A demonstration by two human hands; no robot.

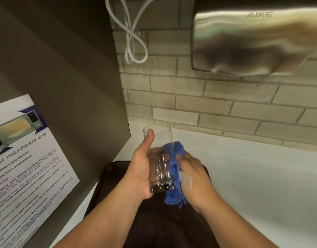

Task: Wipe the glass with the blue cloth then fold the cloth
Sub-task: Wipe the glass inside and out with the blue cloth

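The dark tray [107,176] lies mostly hidden under both arms (bottom edge cuts it).

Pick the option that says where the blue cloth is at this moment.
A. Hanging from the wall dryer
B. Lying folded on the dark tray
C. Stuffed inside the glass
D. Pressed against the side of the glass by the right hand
D: the right hand presses the blue cloth against the outside of the glass, which the left hand holds.

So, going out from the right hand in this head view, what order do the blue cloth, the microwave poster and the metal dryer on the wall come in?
From the right hand:
1. Blue cloth, in its grip against the glass.
2. Microwave poster, on the left wall panel.
3. Metal dryer, high on the tiled wall, upper right.
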